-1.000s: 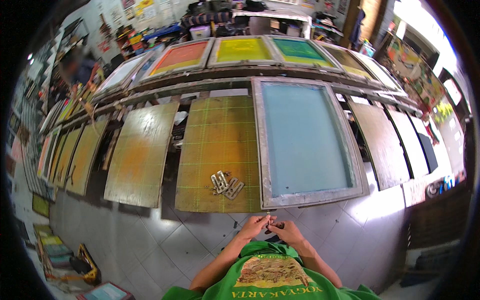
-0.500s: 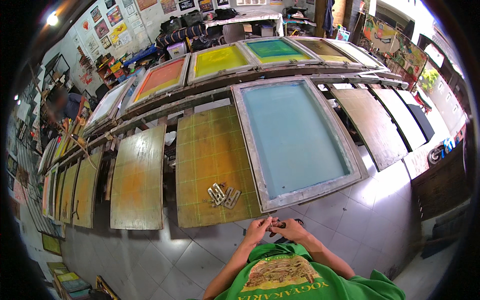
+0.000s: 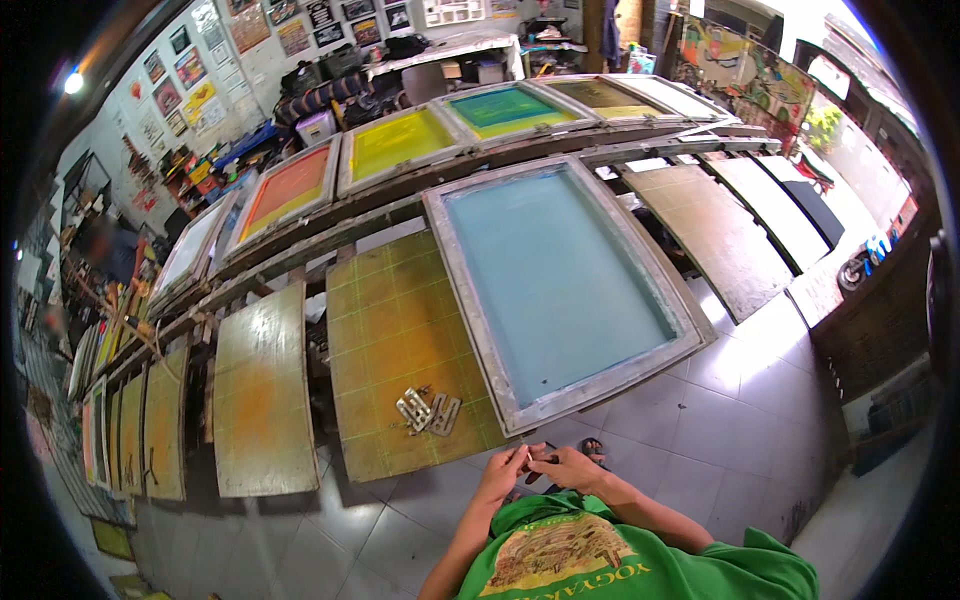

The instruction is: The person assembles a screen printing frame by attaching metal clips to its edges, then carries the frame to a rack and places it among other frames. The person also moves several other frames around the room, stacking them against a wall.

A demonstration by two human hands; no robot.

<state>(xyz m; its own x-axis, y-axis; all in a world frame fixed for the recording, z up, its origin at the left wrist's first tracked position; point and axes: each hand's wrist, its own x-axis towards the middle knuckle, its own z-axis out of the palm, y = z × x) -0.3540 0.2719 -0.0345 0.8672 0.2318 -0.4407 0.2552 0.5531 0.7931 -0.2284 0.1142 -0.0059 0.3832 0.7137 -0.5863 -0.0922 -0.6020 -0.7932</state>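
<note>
In the head view, the blue-meshed screen frame point(image 3: 560, 285) already lies at twelve o'clock from the hands, while slotted metal brackets point(image 3: 412, 409) rest loose on the yellowish board point(image 3: 390, 330) at ten o'clock, not fixed to the frame. Left hand point(image 3: 502, 472) and right hand point(image 3: 569, 468) meet near the frame's closest edge, fingertips pinching a small thin piece point(image 3: 529, 456), too small to identify. It sits at two o'clock from the left palm and ten from the right, its handling apparently unfinished
</note>
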